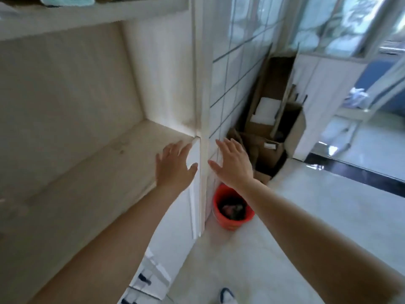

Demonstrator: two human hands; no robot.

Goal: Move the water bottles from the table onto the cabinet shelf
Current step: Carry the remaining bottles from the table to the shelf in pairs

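Both arms reach forward, palms down. The left hand point(174, 164) hovers over the cabinet shelf point(92, 172) corner, fingers apart, holding nothing; the right hand point(233, 164) likewise, beside the cabinet. No water bottles show. An orange bucket point(232, 212) on the floor holds something dark.

One view only, from the person's head, wide-angle with bent edges, tilted so verticals lean. It looks forward and down, close to the cabinet point(198, 62), whose shelf point(92, 172) fills the frame from 7 to 11 o'clock. Both forearms enter from 6 o'clock. The floor point(295, 216) lies at 4 o'clock, a window point(328, 25) far off at 1 o'clock.
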